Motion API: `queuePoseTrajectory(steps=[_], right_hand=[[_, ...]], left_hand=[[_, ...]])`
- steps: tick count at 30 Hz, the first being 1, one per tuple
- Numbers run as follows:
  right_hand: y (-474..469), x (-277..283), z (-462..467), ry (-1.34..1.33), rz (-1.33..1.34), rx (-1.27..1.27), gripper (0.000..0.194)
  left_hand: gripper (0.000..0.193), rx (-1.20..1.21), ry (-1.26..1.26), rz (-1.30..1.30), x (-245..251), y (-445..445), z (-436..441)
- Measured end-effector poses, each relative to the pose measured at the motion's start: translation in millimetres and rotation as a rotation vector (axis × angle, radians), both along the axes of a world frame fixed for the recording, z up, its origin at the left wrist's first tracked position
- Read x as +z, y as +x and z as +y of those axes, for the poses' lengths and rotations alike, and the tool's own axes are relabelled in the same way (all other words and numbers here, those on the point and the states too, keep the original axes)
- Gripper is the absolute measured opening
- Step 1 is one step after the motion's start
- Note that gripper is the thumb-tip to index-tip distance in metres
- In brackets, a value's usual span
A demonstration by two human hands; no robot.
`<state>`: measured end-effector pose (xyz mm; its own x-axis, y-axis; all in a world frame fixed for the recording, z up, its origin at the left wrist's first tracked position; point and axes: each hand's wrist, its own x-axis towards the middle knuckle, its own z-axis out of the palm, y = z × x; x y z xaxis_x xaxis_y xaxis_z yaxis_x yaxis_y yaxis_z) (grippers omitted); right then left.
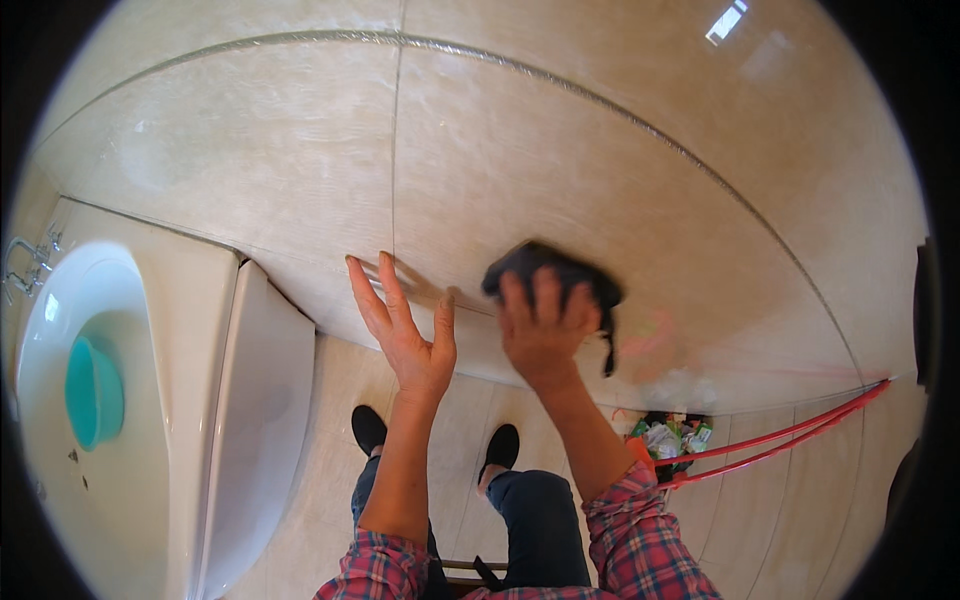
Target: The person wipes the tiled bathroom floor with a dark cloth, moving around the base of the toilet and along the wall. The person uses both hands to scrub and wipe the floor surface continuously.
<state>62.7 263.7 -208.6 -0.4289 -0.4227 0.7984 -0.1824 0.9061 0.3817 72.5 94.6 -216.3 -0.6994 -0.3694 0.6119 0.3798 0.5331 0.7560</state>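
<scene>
In front of me rises a beige tiled wall [480, 165] with dark grout lines. My right hand [544, 322] presses a dark cloth [541, 262] against it, fingers spread over the fabric; both are blurred. A loose strip of the cloth dangles below on the right. To the left, my left hand [412, 334] is raised with its fingers apart and nothing in it. Its fingertips are close to the wall; I cannot tell whether they touch it.
A white bathtub [191, 300] with a chrome faucet [30, 262] stands at left, a turquoise basin [94, 394] inside it. Red poles [772, 442] lean near a pile of rubbish [671, 439] at right. My feet in black shoes [501, 446] are on the tiled floor [457, 420].
</scene>
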Motion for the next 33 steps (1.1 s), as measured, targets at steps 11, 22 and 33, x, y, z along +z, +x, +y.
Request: queuePoseTrajectory(steps=[11,22,33], right_hand=[[-19,54,-25,-0.09,-0.008,-0.013,0.04],[-23,94,-54,-0.076,-0.034,0.15,0.039],[-15,92,-37,-0.422,0.164,-0.072,0.061]], left_hand=[[0.076,-0.032,0.007,-0.041,-4,1,-1],[0.078,-0.056,0.007,-0.056,-8,1,-5],[0.079,-0.072,-0.021,-0.068,-8,2,-7]])
